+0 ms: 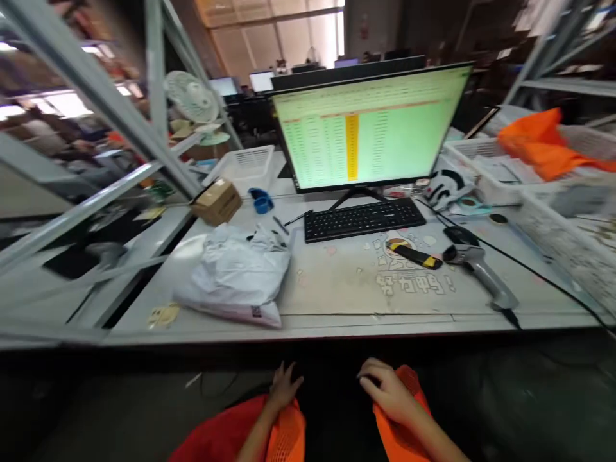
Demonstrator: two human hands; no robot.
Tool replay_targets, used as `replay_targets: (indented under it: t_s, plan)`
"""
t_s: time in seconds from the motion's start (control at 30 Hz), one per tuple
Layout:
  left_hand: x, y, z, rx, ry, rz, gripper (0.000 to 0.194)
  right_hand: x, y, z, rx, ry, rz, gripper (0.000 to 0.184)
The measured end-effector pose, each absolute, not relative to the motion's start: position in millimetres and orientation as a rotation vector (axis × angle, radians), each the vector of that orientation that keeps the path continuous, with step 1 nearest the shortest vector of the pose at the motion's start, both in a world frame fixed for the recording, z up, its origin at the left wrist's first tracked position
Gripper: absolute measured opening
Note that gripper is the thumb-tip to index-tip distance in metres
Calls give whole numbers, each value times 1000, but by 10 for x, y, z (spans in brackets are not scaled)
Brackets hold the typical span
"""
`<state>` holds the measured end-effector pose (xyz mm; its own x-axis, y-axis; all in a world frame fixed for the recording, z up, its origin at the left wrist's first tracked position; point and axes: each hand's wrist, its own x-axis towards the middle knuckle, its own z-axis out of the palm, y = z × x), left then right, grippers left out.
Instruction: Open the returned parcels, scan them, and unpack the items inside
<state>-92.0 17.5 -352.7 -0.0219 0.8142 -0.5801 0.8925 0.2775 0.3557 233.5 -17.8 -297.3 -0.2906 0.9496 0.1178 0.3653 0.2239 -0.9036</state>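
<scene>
My left hand (285, 386) hangs below the front edge of the desk, its fingers spread and nothing in it. To its right, also below the edge, is my right hand (384, 386), with fingers loosely bent, thumb a little apart and no held thing visible. Both are near the orange mesh vest (287, 431). On the desk, a white plastic mailing bag (235, 273) lies to the left. A black and yellow utility knife (414, 254) and a grey barcode scanner (486, 276) lie to the right, beyond reach of the fingertips.
A monitor (380, 128) stands behind a black keyboard (364, 219). At the left are a small cardboard box (217, 201), a blue tape roll (262, 203) and a metal frame (154, 70). White baskets (553, 231) line the right; the scanner cable crosses the desk there.
</scene>
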Motion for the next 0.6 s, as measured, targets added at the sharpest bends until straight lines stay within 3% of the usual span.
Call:
replay_targets:
  t_s: [0.07, 0.17, 0.27, 0.37, 0.43, 0.5, 0.53, 0.6]
  plan:
    - [-861, 42, -3347, 1489, 1795, -86, 63, 2590, -144, -3475, -1644, -1663, 963, 43]
    - [-793, 6, -2718, 1638, 1502, 185, 53, 2899, 59, -4069, -2121, -1569, 941, 63]
    - [-858, 108, -1874, 1888, 1326, 674, 42, 3033, 216, -4343, -2217, -1583, 1033, 73]
    - [-1011, 385, -1264, 2096, 1622, 1227, 36, 3040, 276, -4399, -2211, -1638, 1089, 77]
    - [-1068, 613, -1136, 2097, 2022, 1333, 55, 3045, 304, -4382, -2181, -1687, 1104, 74]
    - [-1058, 793, -1224, 2013, 2323, 1174, 85, 3079, 333, -4341, -2137, -1727, 1116, 67]
    - [-1037, 848, -1325, 1986, 2383, 1088, 91, 3104, 343, -4314, -2116, -1744, 1128, 64]
    - [-1008, 882, -1576, 2012, 2376, 1045, 82, 3153, 338, -4250, -2086, -1739, 1166, 58]
